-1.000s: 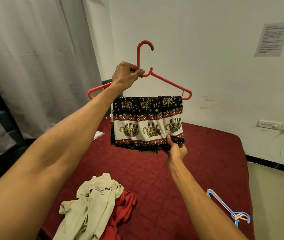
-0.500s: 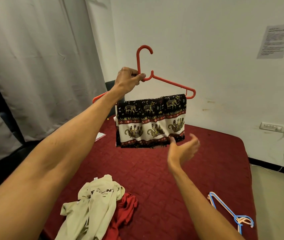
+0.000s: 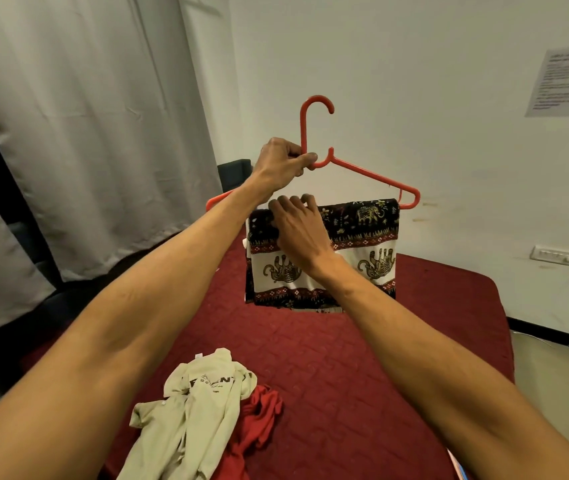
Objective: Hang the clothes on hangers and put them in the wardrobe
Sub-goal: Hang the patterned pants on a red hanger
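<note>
My left hand [image 3: 281, 164] grips the neck of a red plastic hanger [image 3: 373, 176] and holds it up over the bed, hook upward. A folded elephant-print garment [image 3: 369, 237], black, white and red, hangs over the hanger's bottom bar. My right hand [image 3: 297, 226] lies on the garment's upper left part at the bar, fingers curled over the fold and thumb against the cloth. The hanger's left shoulder is partly hidden behind my left forearm.
A crumpled beige shirt [image 3: 193, 403] and a red garment [image 3: 259, 417] lie on the dark red bed [image 3: 362, 358] near me. White curtains [image 3: 85, 133] hang at the left. Wall sockets [image 3: 553, 256] sit on the white wall at the right.
My right hand let go of the garment's lower edge, opened, then rose to the top of the cloth at the bar. The hanger stayed raised in my left hand.
</note>
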